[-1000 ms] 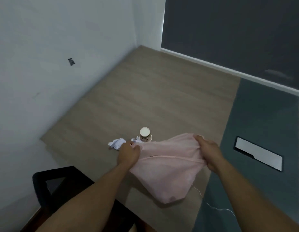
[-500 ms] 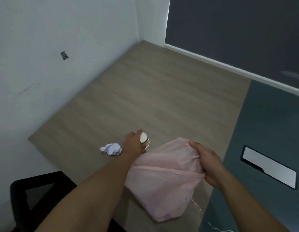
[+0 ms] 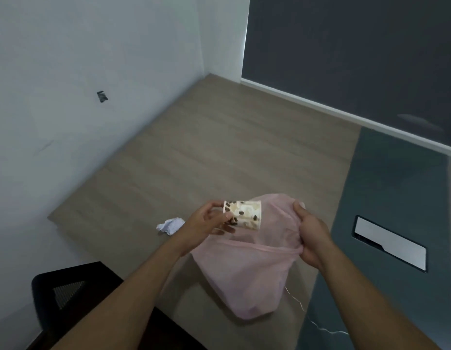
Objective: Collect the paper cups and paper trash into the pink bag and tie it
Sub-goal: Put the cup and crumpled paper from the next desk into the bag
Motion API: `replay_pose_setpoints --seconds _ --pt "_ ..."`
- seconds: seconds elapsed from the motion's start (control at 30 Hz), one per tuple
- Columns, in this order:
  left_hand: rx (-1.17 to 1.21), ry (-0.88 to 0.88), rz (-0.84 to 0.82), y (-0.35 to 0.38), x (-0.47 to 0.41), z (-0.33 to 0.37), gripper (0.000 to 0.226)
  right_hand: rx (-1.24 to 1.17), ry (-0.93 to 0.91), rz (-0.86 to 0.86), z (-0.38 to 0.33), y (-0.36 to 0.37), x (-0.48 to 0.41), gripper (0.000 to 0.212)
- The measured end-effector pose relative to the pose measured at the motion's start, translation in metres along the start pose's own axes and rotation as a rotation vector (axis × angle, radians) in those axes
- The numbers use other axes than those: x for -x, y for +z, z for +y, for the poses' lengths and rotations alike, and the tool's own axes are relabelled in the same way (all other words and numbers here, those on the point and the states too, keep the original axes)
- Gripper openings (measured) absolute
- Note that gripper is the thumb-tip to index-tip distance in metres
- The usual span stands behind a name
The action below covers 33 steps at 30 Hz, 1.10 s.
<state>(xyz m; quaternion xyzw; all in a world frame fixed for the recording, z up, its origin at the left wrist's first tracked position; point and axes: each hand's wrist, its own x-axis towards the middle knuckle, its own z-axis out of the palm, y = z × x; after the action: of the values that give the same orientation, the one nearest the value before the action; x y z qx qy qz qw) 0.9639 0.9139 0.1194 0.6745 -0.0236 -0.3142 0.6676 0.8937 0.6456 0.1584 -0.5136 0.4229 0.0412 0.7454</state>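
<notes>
The cup (image 3: pixel 244 214) is cream paper printed with dark brown bean-shaped spots, a tapered cylinder held on its side in the air above the desk (image 3: pixel 219 152), its narrow base to the left and its wide mouth to the right, just in front of the bag (image 3: pixel 249 274). The left hand (image 3: pixel 206 222) reaches in from the near left with the forearm straight, and its fingers (image 3: pixel 214 218) are curled round the cup's base end, thumb on top and the rest underneath. The bag is thin, slightly see-through pink plastic, wrinkled and limp, sagging in a rounded pouch toward the desk's near edge, with a gathered pink band running across its upper part. The right hand (image 3: pixel 311 238) comes in from the near right and grips the bunched right side of the bag's rim, fingers closed on the film and thumb lying over the top fold. 1 crumpled ball of white paper (image 3: pixel 170 225) lies on the desk just left of the left wrist. The desk has a matte, pale wood-grain top, bordered on the right by a dark grey strip with a flat silvery rectangular plate (image 3: pixel 389 242) set in it. A thin white cable (image 3: pixel 317 324) trails below the bag, and a black chair (image 3: pixel 68 294) with a mesh panel stands at the near left.
</notes>
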Motion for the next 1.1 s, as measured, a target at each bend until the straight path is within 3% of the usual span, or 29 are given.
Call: replay_pose_setpoints --seconds 0.23,0.3,0.4,0.47,0.53,0.63,0.77,0.83,0.9,0.97,1.1 --pt "-0.854 -0.23 -0.188 -0.004 0.023 -0.049 0.058 0.01 -0.034 0.037 -0.004 0.004 0.026 0.035" --pt "-0.993 -0.252 -0.213 -0.002 0.018 -0.053 0.065 0.03 -0.05 0.054 -0.007 0.006 0.032 0.029" --pt "-0.995 -0.262 -0.218 0.0 0.011 -0.039 0.062 0.112 -0.055 0.067 -0.007 0.008 0.035 0.027" --pt "-0.864 -0.24 -0.166 -0.004 0.004 -0.027 0.046 0.157 -0.058 0.071 -0.003 0.007 0.035 0.029" --pt "-0.644 -0.194 -0.078 -0.01 -0.002 -0.015 0.034 0.196 -0.061 0.08 0.003 0.004 0.033 0.028" --pt "-0.454 -0.136 0.15 -0.026 -0.013 0.0 0.038 0.213 -0.056 0.089 0.008 0.002 0.03 0.03" --pt "-0.62 -0.096 0.405 -0.059 -0.042 -0.027 0.023 0.234 -0.047 0.084 0.013 0.0 0.025 0.031" --pt "-0.788 -0.136 0.356 -0.077 -0.059 -0.059 0.027 0.249 -0.043 0.08 0.017 -0.001 0.022 0.032" --pt "-0.911 -0.19 0.228 -0.078 -0.063 -0.076 0.048 0.266 -0.045 0.083 0.019 -0.003 0.021 0.033" --pt "-1.042 -0.247 0.12 -0.068 -0.062 -0.082 0.049 0.284 -0.056 0.081 0.019 -0.003 0.02 0.028" --pt "-1.053 -0.315 0.119 -0.055 -0.07 -0.112 0.052 0.286 -0.067 0.071 0.017 -0.008 0.018 0.022"
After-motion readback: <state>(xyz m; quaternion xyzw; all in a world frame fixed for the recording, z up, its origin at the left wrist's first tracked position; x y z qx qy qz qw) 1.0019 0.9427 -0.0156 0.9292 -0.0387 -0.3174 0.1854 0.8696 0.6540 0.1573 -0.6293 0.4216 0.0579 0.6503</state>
